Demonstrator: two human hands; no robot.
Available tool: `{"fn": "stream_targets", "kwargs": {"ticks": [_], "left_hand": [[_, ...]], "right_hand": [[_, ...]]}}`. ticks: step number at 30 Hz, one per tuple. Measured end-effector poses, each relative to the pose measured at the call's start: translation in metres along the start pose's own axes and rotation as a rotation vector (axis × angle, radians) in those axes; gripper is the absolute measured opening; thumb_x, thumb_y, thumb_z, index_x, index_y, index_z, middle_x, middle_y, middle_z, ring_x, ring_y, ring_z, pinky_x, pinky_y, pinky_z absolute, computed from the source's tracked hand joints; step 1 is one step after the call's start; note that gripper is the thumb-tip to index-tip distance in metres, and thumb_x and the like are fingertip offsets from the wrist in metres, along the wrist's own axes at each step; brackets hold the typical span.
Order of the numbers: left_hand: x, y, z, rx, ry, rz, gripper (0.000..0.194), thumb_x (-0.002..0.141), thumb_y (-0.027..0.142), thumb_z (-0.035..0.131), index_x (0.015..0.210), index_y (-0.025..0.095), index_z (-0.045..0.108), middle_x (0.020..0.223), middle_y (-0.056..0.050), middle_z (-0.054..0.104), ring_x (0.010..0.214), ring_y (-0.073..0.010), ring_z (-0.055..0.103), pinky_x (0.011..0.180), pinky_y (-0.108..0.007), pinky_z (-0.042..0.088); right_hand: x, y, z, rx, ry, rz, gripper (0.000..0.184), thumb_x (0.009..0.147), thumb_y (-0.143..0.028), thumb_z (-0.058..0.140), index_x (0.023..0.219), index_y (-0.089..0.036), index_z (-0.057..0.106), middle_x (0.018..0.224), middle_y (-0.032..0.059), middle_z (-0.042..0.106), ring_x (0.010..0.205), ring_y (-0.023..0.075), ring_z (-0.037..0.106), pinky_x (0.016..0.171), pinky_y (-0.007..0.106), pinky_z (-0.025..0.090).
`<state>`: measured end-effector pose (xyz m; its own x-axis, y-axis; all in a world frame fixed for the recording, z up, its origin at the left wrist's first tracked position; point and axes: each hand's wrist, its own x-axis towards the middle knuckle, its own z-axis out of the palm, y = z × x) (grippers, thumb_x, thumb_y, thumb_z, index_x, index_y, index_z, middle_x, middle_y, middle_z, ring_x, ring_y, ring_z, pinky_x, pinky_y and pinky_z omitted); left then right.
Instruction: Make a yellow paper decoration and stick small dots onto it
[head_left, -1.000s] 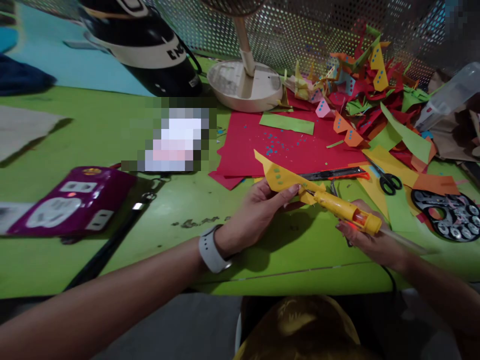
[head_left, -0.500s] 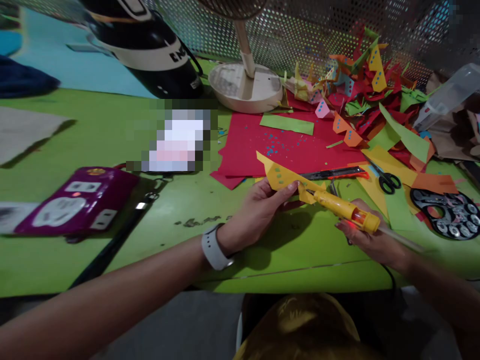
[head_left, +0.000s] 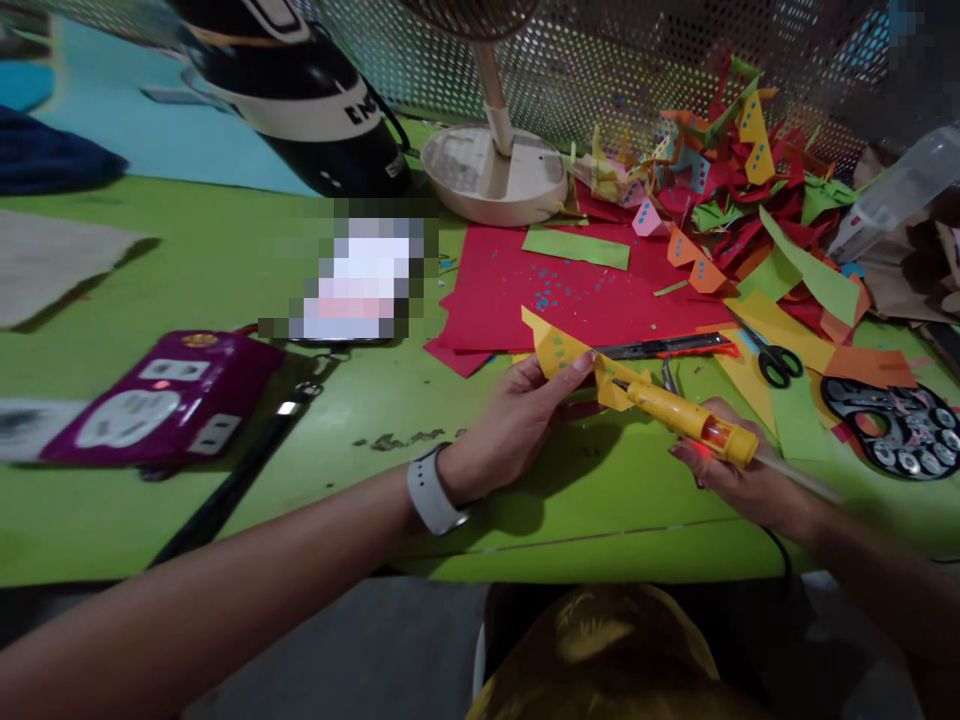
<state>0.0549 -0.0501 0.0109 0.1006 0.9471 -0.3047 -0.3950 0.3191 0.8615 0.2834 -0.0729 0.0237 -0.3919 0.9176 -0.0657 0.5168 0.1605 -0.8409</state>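
Observation:
Between thumb and fingers, my left hand (head_left: 517,420) pinches a folded piece of yellow paper (head_left: 564,345) with a row of green dots. A pale watch strap circles that wrist. My right hand (head_left: 739,465) is closed around a yellow hot glue gun (head_left: 694,420), with a glue stick (head_left: 802,478) poking out of its back end. The gun's nozzle meets the paper's right end, by a small folded tab; whether glue is coming out is too small to tell. A red glow shows at the right fingertips. The right hand's lower fingers are partly hidden behind the gun.
Beyond my hands lie a red sheet (head_left: 517,290), a craft knife (head_left: 667,347), scissors (head_left: 776,360) and a black bobbin case (head_left: 896,430). Cut paper pieces (head_left: 705,180) heap at back right. A fan base (head_left: 465,180), tumbler (head_left: 315,120), blurred-out phone-like screen (head_left: 360,285) and purple power strip (head_left: 169,395) stand leftward.
The yellow paper has tilted and shifted slightly right and down in my left hand. The glue gun stays at its right end. The whole view has drifted a little.

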Motion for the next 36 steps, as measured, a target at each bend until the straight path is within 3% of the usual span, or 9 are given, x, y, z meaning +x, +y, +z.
{"fn": "stream_targets", "kwargs": {"ticks": [36], "left_hand": [[-0.0026,0.0010,0.0016,0.005,0.000,0.016,0.033,0.066,0.045,0.084,0.086,0.022,0.072,0.101,-0.002,0.076,0.086,-0.0177,0.072,0.074,-0.028,0.060]], "right_hand": [[-0.0022,0.0001,0.0014,-0.050,0.041,-0.004,0.027,0.086,-0.048,0.060,0.082,-0.025,0.047,0.058,-0.0068,0.046,0.049,0.0104,0.044,0.044,0.023,0.037]]}}
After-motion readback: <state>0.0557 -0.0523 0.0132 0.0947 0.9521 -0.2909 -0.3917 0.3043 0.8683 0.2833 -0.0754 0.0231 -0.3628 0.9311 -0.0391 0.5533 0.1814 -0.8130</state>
